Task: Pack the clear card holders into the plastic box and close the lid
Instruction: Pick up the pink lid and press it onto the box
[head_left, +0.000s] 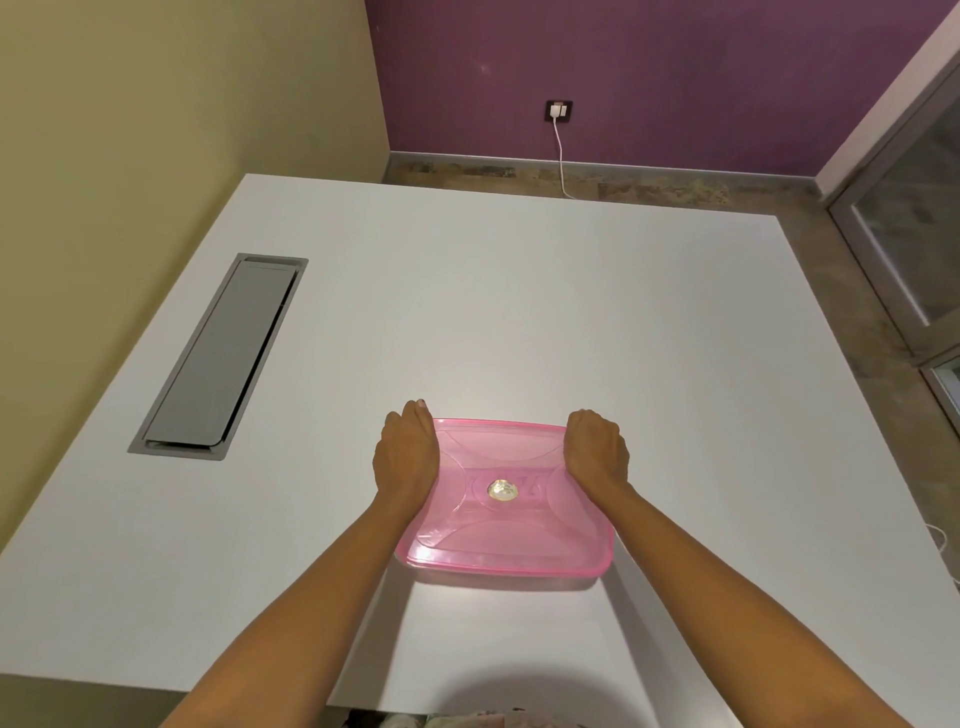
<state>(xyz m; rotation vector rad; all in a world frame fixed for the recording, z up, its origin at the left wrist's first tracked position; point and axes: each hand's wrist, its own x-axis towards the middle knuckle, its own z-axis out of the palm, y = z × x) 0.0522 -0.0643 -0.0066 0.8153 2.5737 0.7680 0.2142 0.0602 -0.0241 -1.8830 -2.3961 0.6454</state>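
A pink see-through plastic box (506, 545) stands on the white table (623, 338), near its front edge. Its pink lid (498, 462) lies flat on top, with a round shiny sticker (502, 489) at its middle. My left hand (408, 452) grips the far left corner of the lid and box, fingers curled over the rim. My right hand (596, 449) grips the far right corner in the same way. No clear card holders show on the table. What is inside the box cannot be made out through the lid.
A grey cable hatch (221, 356) is set into the table at the left. Behind the table, a white charger (558, 110) sits in a wall socket, its cable hanging to the floor. A glass door frame (898, 249) stands at the right.
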